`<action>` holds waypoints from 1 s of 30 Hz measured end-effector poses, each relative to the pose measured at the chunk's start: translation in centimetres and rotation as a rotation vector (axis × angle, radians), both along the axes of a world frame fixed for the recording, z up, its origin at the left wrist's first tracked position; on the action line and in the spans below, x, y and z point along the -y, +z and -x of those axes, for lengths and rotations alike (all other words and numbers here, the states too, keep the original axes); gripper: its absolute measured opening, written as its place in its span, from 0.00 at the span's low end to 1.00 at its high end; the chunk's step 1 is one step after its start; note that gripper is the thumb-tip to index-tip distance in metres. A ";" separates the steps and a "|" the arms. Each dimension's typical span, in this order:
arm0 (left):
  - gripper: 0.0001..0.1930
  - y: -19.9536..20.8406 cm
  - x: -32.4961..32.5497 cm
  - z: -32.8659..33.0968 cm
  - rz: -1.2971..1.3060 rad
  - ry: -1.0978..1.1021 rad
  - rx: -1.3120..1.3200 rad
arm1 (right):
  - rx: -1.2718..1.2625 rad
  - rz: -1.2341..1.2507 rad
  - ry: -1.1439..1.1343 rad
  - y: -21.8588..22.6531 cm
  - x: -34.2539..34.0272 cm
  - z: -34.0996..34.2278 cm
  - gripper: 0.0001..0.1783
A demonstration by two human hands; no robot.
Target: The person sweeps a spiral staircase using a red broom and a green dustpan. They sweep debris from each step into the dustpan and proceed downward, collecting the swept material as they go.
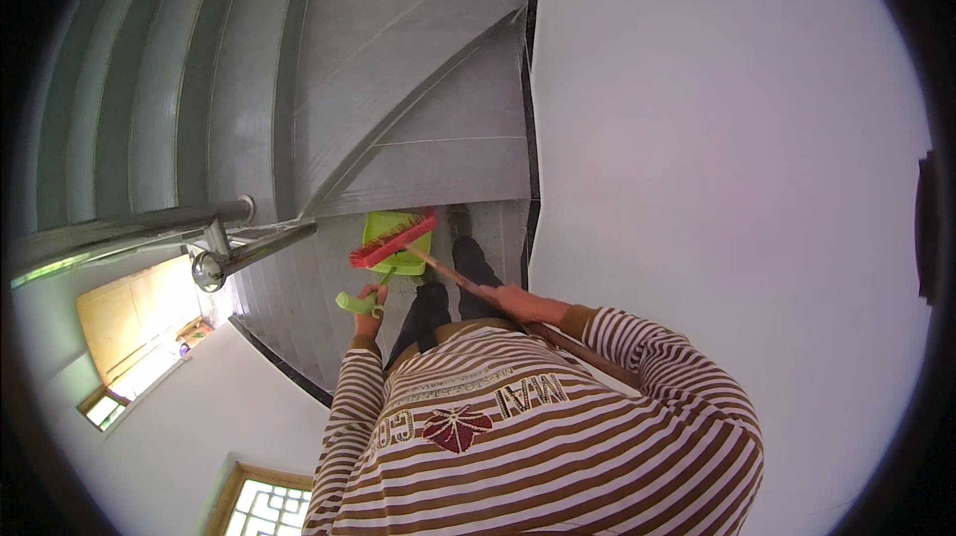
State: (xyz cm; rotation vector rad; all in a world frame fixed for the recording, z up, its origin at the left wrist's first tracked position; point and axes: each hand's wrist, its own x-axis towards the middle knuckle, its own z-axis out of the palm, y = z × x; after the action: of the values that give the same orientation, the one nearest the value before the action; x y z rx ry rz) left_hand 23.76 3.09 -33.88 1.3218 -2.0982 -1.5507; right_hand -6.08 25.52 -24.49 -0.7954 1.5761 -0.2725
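My left hand (369, 309) is wrapped round the light green handle of a dustpan. The green dustpan (402, 263) is low by the grey step, just ahead of my feet. Over its pan lies the red head of a broom (386, 244), its bristles on the far left side. My right hand (513, 303) grips the broom's wooden stick, which runs back under my right forearm. Whether the bristles touch the pan I cannot tell. Any dirt in the pan is too small to make out.
Grey tiled steps (418, 118) rise ahead and turn up to the left. A metal handrail (249, 252) with a round end is close on my left. A white wall (717, 138) with black skirting stands to the right. Windows (264, 506) show at lower left.
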 end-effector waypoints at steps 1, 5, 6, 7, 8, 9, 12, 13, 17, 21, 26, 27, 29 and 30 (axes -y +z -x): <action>0.12 -0.4 0.1 -0.4 0.005 -0.004 0.008 | 0.020 0.032 0.013 -0.3 -0.4 -0.6 0.29; 0.12 -1.6 0.3 -2.0 -0.055 0.023 -0.001 | -0.158 0.164 0.140 2.5 1.9 -0.7 0.32; 0.12 -1.7 0.3 -2.3 -0.037 0.027 -0.019 | -0.246 0.197 0.202 4.4 3.7 0.1 0.33; 0.12 -1.7 0.3 -2.6 -0.019 0.032 -0.040 | -0.276 0.137 0.141 4.8 5.3 0.7 0.28; 0.12 -1.7 0.2 -2.9 0.000 0.043 -0.061 | -0.306 0.077 0.086 4.7 6.8 1.5 0.24; 0.12 -0.9 -0.4 -2.5 -0.024 0.054 -0.056 | -0.443 0.132 0.093 2.7 6.4 2.8 0.26; 0.12 0.0 -0.7 -3.6 -0.052 0.088 -0.035 | -0.507 0.123 0.028 -0.3 8.9 6.5 0.32; 0.12 0.0 -0.7 -4.1 -0.043 0.081 -0.038 | -0.536 0.123 0.025 -0.7 9.6 7.3 0.32; 0.12 0.9 -0.5 -5.3 -0.107 0.109 -0.033 | -0.538 0.037 -0.053 -1.9 9.6 7.5 0.33; 0.12 0.2 -1.1 -7.0 -0.098 0.155 -0.037 | -0.524 0.094 0.052 -5.8 5.5 4.4 0.34; 0.14 -1.0 -1.3 -9.8 0.006 0.166 0.017 | -0.391 0.217 0.138 -2.8 2.0 -4.7 0.33; 0.14 -1.3 -1.2 -10.5 0.004 0.177 -0.005 | -0.337 0.213 0.188 -1.0 2.2 -6.1 0.33; 0.13 -1.9 -1.4 -11.8 -0.006 0.201 -0.051 | -0.259 0.196 0.281 -0.4 1.8 -8.4 0.35; 0.13 -1.4 -2.0 -11.9 -0.026 0.196 -0.031 | -0.238 0.178 0.317 -0.6 0.5 -9.1 0.36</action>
State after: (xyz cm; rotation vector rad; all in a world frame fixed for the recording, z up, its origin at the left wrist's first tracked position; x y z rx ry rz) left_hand 35.70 5.06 -35.29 1.4538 -1.8720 -1.5112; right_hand 3.00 24.99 -25.10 -1.2379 1.6315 -0.0894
